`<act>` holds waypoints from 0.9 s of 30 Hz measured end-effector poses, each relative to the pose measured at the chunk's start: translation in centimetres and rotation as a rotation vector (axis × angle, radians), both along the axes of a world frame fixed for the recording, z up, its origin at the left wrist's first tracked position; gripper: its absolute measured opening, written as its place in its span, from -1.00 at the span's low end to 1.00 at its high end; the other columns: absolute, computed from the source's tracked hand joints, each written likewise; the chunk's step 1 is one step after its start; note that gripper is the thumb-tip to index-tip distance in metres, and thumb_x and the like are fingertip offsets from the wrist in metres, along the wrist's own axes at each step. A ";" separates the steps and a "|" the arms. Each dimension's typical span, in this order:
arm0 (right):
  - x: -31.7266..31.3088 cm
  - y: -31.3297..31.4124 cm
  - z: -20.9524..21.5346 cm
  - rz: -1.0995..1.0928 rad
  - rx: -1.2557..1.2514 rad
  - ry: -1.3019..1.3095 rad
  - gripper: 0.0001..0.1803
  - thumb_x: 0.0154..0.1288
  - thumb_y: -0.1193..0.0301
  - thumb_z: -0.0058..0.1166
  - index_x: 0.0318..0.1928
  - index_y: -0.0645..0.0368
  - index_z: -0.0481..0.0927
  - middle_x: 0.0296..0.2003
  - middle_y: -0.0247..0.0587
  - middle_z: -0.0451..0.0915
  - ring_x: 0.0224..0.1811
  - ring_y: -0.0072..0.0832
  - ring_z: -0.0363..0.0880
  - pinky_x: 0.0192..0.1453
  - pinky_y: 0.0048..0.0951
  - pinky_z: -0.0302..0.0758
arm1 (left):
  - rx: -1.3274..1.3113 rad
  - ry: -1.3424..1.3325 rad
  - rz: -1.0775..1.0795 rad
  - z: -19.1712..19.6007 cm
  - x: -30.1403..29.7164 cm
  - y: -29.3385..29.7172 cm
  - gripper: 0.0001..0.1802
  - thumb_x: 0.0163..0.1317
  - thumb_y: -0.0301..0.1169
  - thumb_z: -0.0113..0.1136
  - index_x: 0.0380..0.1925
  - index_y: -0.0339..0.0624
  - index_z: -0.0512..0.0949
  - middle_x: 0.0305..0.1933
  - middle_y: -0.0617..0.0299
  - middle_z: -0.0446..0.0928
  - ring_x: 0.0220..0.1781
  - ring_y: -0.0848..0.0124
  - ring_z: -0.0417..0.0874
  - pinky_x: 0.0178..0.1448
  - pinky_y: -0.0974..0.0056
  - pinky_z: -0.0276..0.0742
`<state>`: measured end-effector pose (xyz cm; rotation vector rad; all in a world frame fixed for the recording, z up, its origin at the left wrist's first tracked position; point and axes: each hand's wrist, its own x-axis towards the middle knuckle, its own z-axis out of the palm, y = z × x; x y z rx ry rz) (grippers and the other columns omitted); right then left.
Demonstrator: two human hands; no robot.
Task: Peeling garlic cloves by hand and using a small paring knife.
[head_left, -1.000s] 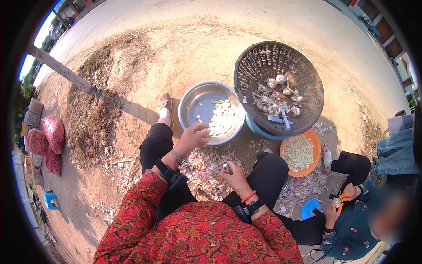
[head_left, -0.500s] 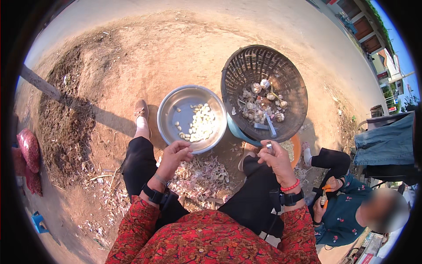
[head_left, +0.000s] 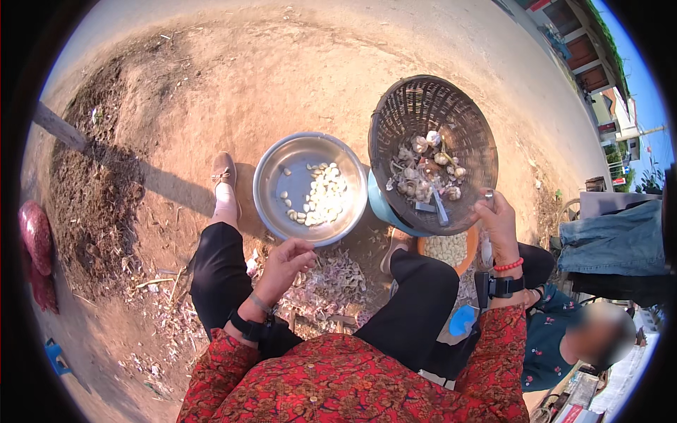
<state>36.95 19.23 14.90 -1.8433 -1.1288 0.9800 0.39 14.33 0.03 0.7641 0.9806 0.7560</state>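
My left hand hovers just below the near rim of a metal basin. Its fingers are curled together, and what they hold, if anything, is hidden. Peeled garlic cloves lie in the basin. My right hand is at the near right rim of a dark woven basket, closed on a small metal tool whose tip sticks up past the fingers. Inside the basket are several garlic bulbs with loose skins, and a knife-like tool with a grey handle.
A light blue tub stands under the basket, beside an orange bowl of pale cloves. Garlic skins cover the ground between my feet. At the right sits another person. Red mesh sacks lie far left.
My right hand has moved right and up, to the basket's rim, with the small metal tool in it. My left hand has dropped slightly away from the basin.
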 end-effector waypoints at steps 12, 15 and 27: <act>2.2 11.0 -6.6 0.316 0.153 -0.913 -0.60 -0.12 0.48 0.13 -0.16 0.21 0.46 -0.27 -0.06 0.50 -0.22 -0.25 0.52 -0.15 -0.31 0.44 | -0.015 -0.011 0.062 -0.5 -0.4 -0.8 -0.83 0.17 -0.51 0.05 -0.22 -0.29 0.43 -0.35 0.29 0.50 -0.30 0.57 0.50 -0.23 0.45 0.45; 0.2 13.7 -9.3 0.331 0.018 -0.996 -0.57 -0.11 0.48 0.12 -0.11 0.13 0.46 -0.15 -0.06 0.47 -0.13 -0.12 0.48 -0.09 -0.21 0.41 | -0.057 0.067 0.008 -1.1 -0.4 -0.9 -0.81 0.18 -0.49 0.06 -0.20 -0.28 0.44 -0.32 0.29 0.50 -0.29 0.57 0.50 -0.21 0.46 0.45; -0.5 17.3 -16.5 0.538 -0.083 -1.439 -0.66 -0.11 0.53 0.13 -0.21 0.15 0.47 -0.16 -0.10 0.42 -0.29 -0.23 0.56 -0.37 -0.29 0.54 | -0.192 -0.007 0.005 -2.5 0.7 -2.1 -0.79 0.16 -0.49 0.09 -0.19 -0.27 0.45 -0.29 0.24 0.51 -0.23 0.53 0.52 -0.13 0.40 0.48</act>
